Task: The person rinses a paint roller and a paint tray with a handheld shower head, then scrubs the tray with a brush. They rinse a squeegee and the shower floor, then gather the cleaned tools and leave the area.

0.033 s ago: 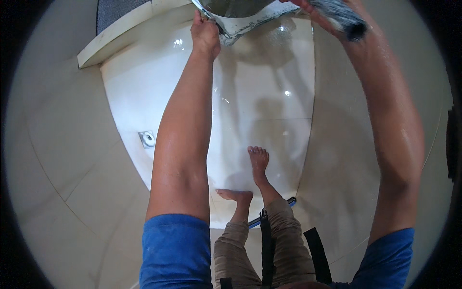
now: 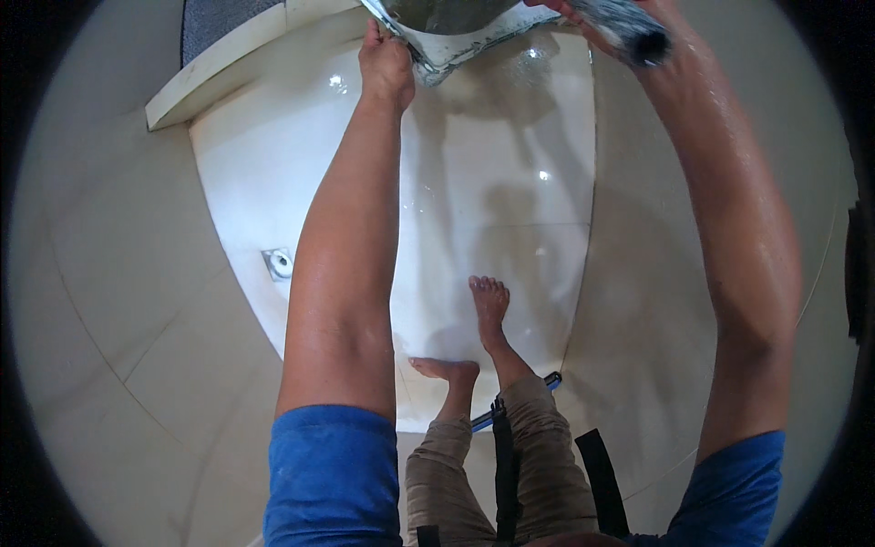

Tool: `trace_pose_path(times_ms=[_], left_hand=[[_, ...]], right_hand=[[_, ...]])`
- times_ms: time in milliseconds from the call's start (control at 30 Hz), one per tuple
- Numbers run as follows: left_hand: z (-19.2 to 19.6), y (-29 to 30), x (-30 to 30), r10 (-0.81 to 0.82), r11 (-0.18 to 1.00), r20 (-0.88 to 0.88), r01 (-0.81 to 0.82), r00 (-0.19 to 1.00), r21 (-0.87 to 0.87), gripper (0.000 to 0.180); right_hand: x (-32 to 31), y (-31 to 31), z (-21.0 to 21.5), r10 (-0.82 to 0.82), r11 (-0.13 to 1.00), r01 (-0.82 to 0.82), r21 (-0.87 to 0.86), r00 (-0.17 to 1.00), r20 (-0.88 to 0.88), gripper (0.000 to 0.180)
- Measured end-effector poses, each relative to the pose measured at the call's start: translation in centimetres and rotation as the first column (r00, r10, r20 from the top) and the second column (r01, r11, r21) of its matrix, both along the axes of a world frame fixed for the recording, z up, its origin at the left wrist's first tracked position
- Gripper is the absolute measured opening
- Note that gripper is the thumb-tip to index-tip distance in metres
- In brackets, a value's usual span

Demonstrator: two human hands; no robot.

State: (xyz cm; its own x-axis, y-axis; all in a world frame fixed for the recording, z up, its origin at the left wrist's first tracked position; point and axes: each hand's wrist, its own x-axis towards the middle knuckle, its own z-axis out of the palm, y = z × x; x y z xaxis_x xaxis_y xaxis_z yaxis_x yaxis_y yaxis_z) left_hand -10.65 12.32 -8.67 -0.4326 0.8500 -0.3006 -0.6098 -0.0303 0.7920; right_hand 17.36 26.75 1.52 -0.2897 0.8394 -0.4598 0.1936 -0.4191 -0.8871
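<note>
At the top edge my left hand (image 2: 386,71) is closed on the near-left rim of an angular, pale-rimmed piece (image 2: 474,44). This piece has a rounded, greenish-grey middle and dark smudges along its border; the upper part is cut off by the frame. My right hand (image 2: 592,29) is closed around a grey-and-white streaked tube (image 2: 620,25) with a dark round end. The tube lies just right of the angular piece, and its exact kind cannot be made out. Some right fingers are hidden or out of frame.
Below my arms is a wet, shiny white tiled floor (image 2: 492,173) where my bare feet stand. A small drain (image 2: 279,264) sits at the left. A raised pale ledge (image 2: 219,68) curves along the upper left, with a dark grey surface (image 2: 219,23) beyond. Beige walls rise on both sides.
My right hand and the streaked tube have shifted slightly left and up. My left hand stays on the rim of the angular piece, almost unmoved.
</note>
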Motion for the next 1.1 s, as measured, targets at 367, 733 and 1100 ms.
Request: trace_pose_path(times_ms=[367, 733, 1100], left_hand=[[-6.3, -7.5, 6.6, -0.261, 0.945, -0.244, 0.196, 0.934, -0.261, 0.083], [-5.6, -49.1, 17.1, -0.543, 0.602, 0.099, 0.468, 0.834, -0.647, 0.055], [4.2, -69.4, 17.2, 0.251, 0.464, 0.213, 0.076, 0.944, -0.883, 0.059]], right_hand=[[-5.3, 1.0, -6.7, -0.111, 0.991, 0.105, -0.085, 0.991, -0.075, 0.034], [-8.3, -1.9, -7.0, -0.304, 0.946, 0.282, -0.158, 0.944, -0.131, 0.035], [-0.8, -3.1, -11.8, -0.343, 0.921, 0.232, -0.313, 0.865, -0.366, 0.062]])
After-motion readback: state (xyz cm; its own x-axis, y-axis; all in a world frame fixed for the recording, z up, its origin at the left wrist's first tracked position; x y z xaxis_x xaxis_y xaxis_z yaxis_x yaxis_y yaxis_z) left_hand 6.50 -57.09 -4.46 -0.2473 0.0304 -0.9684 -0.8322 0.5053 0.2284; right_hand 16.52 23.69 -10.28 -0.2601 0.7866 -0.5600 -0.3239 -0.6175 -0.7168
